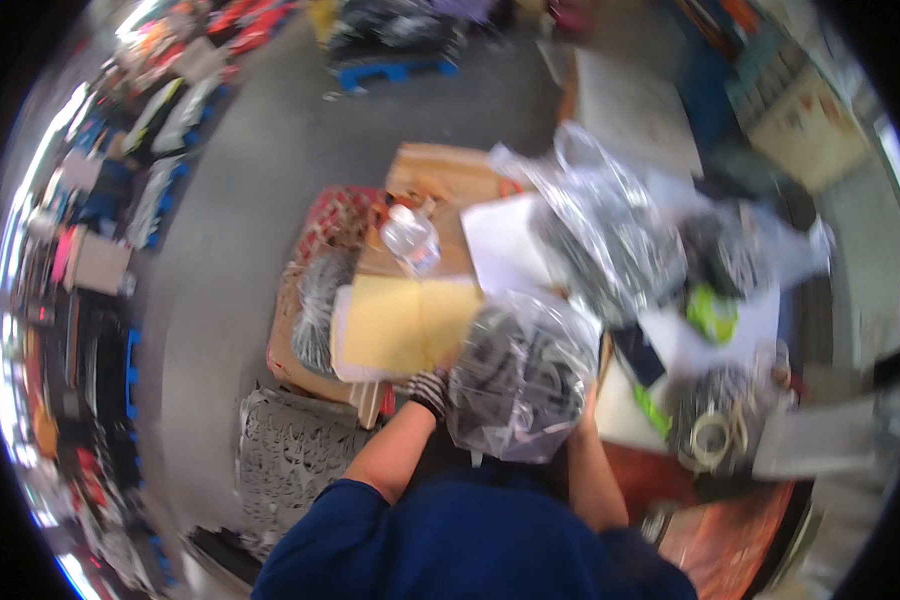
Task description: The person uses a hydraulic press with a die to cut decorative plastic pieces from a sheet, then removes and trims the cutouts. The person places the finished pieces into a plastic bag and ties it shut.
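Note:
Close in front of my body is a clear plastic bag filled with dark grey and black pieces. My left hand, in a dark glove with light stripes, grips the bag's left side; its fingertips are mostly behind the plastic. On the other side my right hand holds the bag's edge, its fingers largely hidden. A pale yellow sheet or folder lies just beyond my left hand. Farther back, another clear bag with dark contents rests on the white table surface.
A clear plastic bottle stands beside the cardboard. To the right are a bright green item, a dark flat piece and a roll of tape. A grey bundle lies at the left; goods on blue pallets stand farther off.

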A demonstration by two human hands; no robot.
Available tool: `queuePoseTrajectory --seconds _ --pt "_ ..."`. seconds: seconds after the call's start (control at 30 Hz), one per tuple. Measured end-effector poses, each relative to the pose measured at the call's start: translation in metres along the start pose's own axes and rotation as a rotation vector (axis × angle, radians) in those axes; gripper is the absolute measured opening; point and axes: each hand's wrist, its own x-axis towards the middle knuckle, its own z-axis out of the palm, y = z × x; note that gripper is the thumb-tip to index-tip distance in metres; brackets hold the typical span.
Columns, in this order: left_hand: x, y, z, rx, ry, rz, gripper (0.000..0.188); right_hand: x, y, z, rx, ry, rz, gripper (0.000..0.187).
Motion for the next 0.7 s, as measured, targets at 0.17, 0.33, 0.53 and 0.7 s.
queuePoseTrajectory --seconds 0.17,0.33,0.53,0.7 --pt "-0.070 0.072 -0.008 -0.647 -0.186 -0.153 0.027 -0.026 -0.017 0.024 -0.276 0.185 -0.094 0.029" --pt "-0.094 0.147 -0.026 -0.827 -0.420 0.241 0.026 -0.068 -0.065 0.102 -0.372 -0.051 -0.440 0.007" --pt "-0.048 0.253 -0.060 -0.688 -0.678 0.850 0.029 -0.084 -0.136 0.151 -0.970 -0.586 -0.695 0.020" --pt "-0.032 0.232 -0.063 -0.078 -0.562 0.629 0.027 -0.051 -0.081 0.101 -1.423 -0.598 -0.746 0.032"
